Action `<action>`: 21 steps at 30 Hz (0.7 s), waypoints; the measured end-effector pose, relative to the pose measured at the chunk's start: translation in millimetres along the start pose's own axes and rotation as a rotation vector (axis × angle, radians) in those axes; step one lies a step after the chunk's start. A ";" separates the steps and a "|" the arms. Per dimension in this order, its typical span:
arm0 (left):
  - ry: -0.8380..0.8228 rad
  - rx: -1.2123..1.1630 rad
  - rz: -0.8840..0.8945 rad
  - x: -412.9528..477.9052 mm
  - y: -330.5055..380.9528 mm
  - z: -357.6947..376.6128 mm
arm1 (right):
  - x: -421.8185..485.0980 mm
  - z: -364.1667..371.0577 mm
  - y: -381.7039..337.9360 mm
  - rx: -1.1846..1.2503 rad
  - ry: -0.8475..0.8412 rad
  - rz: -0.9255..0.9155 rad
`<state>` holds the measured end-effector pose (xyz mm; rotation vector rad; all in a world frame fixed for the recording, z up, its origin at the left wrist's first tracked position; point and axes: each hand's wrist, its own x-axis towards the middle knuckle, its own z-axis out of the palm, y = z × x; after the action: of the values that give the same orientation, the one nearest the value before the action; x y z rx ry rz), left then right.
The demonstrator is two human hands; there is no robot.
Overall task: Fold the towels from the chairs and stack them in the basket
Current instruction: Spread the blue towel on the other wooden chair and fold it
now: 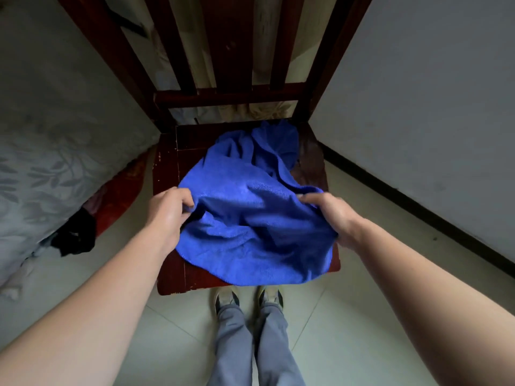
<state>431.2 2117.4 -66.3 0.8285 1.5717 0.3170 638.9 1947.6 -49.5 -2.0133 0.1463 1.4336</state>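
On the seat of a dark red wooden chair (168, 174), at the centre of the view, lies a rumpled blue towel (250, 218). It covers most of the seat, with its far end bunched toward one o'clock near the slatted back and its near edge hanging a little over the front rim of the seat at six o'clock. No label, tag or writing shows on the cloth or on the chair.

The left hand (170, 211) comes in from eight o'clock and pinches the towel's left edge, thumb and fingers closed on a fold of the cloth. The right hand (331, 215) comes in from four o'clock and grips the right edge in the same way, fingers curled shut over the fabric (this hand is slightly blurred). Between the two hands the towel sags in loose creases.

Below the seat, at six o'clock, stand the person's two shoes (248, 298) on a pale tiled floor (348, 316), with grey trouser legs (250, 349) rising toward the camera. At nine o'clock a grey bedcover (55, 140) with a leaf pattern slopes down, a dark piece of cloth (75, 236) at its lower edge. At three o'clock a plain wall (432, 112) meets the floor along a dark skirting board (418, 210). The basket is not seen in this view.
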 end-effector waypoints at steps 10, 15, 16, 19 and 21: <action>-0.053 0.156 0.125 -126.0 81.4 -36.3 | -123.6 -49.5 -30.2 0.196 0.350 -0.167; 0.026 0.206 0.162 -196.3 140.5 -57.0 | -188.9 -73.2 -55.3 0.100 0.448 -0.262; 0.037 0.197 0.188 -206.6 151.4 -60.7 | -198.4 -78.5 -61.1 0.094 0.462 -0.289; 0.027 0.116 0.240 -237.1 179.0 -70.9 | -225.2 -92.9 -82.0 0.153 0.438 -0.338; 0.001 0.042 0.260 -252.7 190.6 -76.9 | -238.8 -100.2 -92.5 0.255 0.379 -0.342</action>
<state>412.7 2103.6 258.6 1.0679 1.4768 0.4730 666.2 1898.4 219.7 -1.9609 0.1310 0.7756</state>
